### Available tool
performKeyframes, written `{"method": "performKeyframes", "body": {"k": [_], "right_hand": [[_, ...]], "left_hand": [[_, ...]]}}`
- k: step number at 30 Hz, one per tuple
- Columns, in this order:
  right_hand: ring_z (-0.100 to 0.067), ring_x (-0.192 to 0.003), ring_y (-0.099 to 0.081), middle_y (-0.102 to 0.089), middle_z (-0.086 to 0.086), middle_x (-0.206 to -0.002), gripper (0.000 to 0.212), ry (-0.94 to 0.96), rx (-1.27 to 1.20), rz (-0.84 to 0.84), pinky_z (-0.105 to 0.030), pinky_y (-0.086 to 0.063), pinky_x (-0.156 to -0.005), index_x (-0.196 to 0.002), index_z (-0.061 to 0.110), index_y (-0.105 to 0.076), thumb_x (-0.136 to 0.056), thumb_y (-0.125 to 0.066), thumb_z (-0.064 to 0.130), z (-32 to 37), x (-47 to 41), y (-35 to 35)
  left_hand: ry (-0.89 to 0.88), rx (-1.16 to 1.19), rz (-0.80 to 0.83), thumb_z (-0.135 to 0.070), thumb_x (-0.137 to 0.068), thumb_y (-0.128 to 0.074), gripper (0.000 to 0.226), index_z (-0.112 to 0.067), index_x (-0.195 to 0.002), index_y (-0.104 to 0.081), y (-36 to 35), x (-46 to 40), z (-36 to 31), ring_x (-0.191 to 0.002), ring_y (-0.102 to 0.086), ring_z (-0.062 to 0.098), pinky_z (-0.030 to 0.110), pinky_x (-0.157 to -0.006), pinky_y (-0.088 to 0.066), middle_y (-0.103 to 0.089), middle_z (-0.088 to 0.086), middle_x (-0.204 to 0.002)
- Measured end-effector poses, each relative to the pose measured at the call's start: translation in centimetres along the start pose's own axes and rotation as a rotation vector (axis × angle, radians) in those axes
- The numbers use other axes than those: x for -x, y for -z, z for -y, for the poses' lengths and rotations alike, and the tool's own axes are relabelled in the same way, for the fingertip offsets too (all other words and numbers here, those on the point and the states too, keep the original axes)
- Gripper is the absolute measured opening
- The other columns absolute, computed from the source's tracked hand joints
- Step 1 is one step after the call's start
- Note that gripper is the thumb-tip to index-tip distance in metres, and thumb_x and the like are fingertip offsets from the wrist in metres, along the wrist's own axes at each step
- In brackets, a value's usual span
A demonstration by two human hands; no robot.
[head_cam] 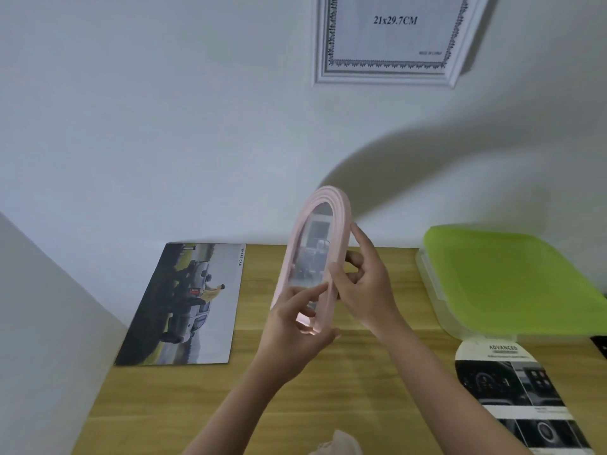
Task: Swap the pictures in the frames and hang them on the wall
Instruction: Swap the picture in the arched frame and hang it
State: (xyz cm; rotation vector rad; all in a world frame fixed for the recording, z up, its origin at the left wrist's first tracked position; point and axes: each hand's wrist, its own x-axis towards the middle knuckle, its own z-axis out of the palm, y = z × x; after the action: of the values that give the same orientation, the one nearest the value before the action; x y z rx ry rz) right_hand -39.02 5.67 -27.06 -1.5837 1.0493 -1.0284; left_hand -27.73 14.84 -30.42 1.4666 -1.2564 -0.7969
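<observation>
A pink arch-topped frame (323, 210) is held upright above the wooden table, turned edge-on toward me, with a picture showing behind its glass. My left hand (295, 326) holds its lower end, the index finger lying across the glass. My right hand (368, 284) grips its right edge at mid-height. A white rectangular frame (387, 72) hangs on the wall above, holding a sheet marked 21x29.7CM. A rectangular car picture (184, 303) lies flat on the table at the left. An arch-shaped picture (515, 392) with dark car-interior photos lies at the right.
A clear plastic box with a green lid (512, 280) stands at the table's right rear. The wooden table (361, 399) meets the white wall at the back and a white side wall (42, 323) at the left. A pale pink object (338, 444) shows at the bottom edge.
</observation>
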Motion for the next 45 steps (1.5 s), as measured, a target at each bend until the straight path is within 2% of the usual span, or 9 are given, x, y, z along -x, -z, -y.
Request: {"method": "performKeyframes", "body": {"k": [5, 8, 12, 16, 24, 27, 31, 40, 45], "right_hand": [[-0.004, -0.059, -0.063, -0.065, 0.001, -0.096, 0.051, 0.065, -0.02, -0.161, -0.021, -0.052, -0.051, -0.138, 0.023, -0.043, -0.091, -0.056, 0.007, -0.5, 0.6, 1.4], [0.003, -0.07, -0.062, -0.062, 0.0, -0.096, 0.044, 0.102, -0.016, -0.208, -0.015, -0.052, -0.059, -0.133, 0.017, -0.049, -0.091, -0.052, 0.002, -0.7, 0.4, 2.4], [0.0, -0.061, -0.055, -0.06, -0.003, -0.097, 0.044, 0.118, -0.001, -0.207, -0.013, -0.045, -0.054, -0.131, 0.017, -0.051, -0.093, -0.044, -0.003, -1.0, -0.2, 3.6], [0.002, -0.065, -0.054, -0.059, -0.001, -0.094, 0.043, 0.14, -0.004, -0.214, -0.01, -0.042, -0.06, -0.131, 0.017, -0.052, -0.094, -0.043, -0.004, -1.0, -1.0, 3.8], [-0.009, -0.053, -0.035, -0.042, -0.002, -0.064, 0.047, 0.144, -0.122, -0.03, -0.02, -0.037, -0.054, -0.13, 0.043, -0.049, -0.098, -0.041, 0.009, 2.0, -3.5, 2.8], [-0.013, -0.055, -0.033, -0.043, -0.022, -0.072, 0.049, 0.21, -0.101, 0.027, -0.017, -0.035, -0.054, -0.134, 0.046, -0.043, -0.1, -0.039, 0.012, 4.7, -5.4, 1.7], [-0.005, -0.043, -0.031, -0.036, 0.012, -0.046, 0.046, 0.365, -0.109, -0.025, -0.013, -0.033, -0.046, -0.134, 0.038, -0.042, -0.099, -0.04, 0.008, 10.9, -9.4, -1.0], [-0.005, -0.039, -0.028, -0.035, 0.012, -0.042, 0.039, 0.742, -0.22, -0.164, -0.016, -0.028, -0.042, -0.128, 0.03, -0.048, -0.097, -0.045, 0.008, 25.7, -18.9, -6.8], [-0.002, -0.046, -0.046, -0.051, 0.011, -0.06, 0.038, 0.871, -0.236, -0.198, -0.013, -0.036, -0.046, -0.131, 0.026, -0.047, -0.097, -0.047, 0.011, 31.6, -23.0, -9.0]], "left_hand": [[-0.097, -0.125, 0.059, -0.039, -0.062, -0.081, 0.065, -0.041, -0.122, -0.056, -1.6, -0.9, 0.9, -0.091, -0.054, 0.007, 0.02, -0.078, -0.05, -0.051, -0.008, -0.104], [-0.079, -0.252, -0.098, -0.055, -0.065, -0.073, 0.06, -0.047, -0.12, -0.051, -0.8, -1.8, 1.6, -0.108, -0.043, 0.002, 0.014, -0.09, -0.037, -0.042, -0.008, -0.119], [0.129, -0.213, -0.339, -0.035, -0.081, -0.067, 0.053, -0.035, -0.13, -0.048, 2.2, -3.0, 2.4, -0.121, -0.04, 0.015, 0.035, -0.102, -0.037, -0.039, 0.0, -0.134], [0.105, -0.016, -0.322, -0.01, -0.089, -0.058, 0.043, -0.042, -0.118, -0.055, 4.7, -3.5, 2.1, -0.09, -0.068, 0.017, 0.032, -0.077, -0.057, -0.063, -0.003, -0.116], [-0.004, 0.148, -0.393, 0.0, -0.086, -0.06, 0.046, -0.039, -0.111, -0.061, 9.0, -5.1, 0.1, -0.076, -0.067, 0.01, 0.018, -0.062, -0.054, -0.066, 0.009, -0.104], [-0.074, 0.147, -0.416, -0.001, -0.086, -0.06, 0.046, -0.034, -0.117, -0.06, 11.8, -6.5, -1.8, -0.083, -0.066, 0.024, 0.021, -0.065, -0.056, -0.066, 0.009, -0.105], [-0.224, 0.075, -0.444, -0.004, -0.084, -0.063, 0.046, -0.035, -0.118, -0.059, 17.5, -9.9, -6.6, -0.085, -0.065, 0.032, 0.036, -0.077, -0.059, -0.067, 0.006, -0.104], [-0.55, 0.027, -0.518, -0.01, -0.083, -0.067, 0.044, -0.038, -0.117, -0.059, 29.9, -18.5, -19.0, -0.087, -0.065, 0.029, 0.042, -0.078, -0.057, -0.068, -0.001, -0.104], [-0.654, 0.089, -0.541, -0.007, -0.083, -0.067, 0.042, -0.035, -0.114, -0.062, 34.5, -22.6, -23.3, -0.089, -0.065, 0.033, 0.046, -0.079, -0.057, -0.069, 0.0, -0.103]]}}
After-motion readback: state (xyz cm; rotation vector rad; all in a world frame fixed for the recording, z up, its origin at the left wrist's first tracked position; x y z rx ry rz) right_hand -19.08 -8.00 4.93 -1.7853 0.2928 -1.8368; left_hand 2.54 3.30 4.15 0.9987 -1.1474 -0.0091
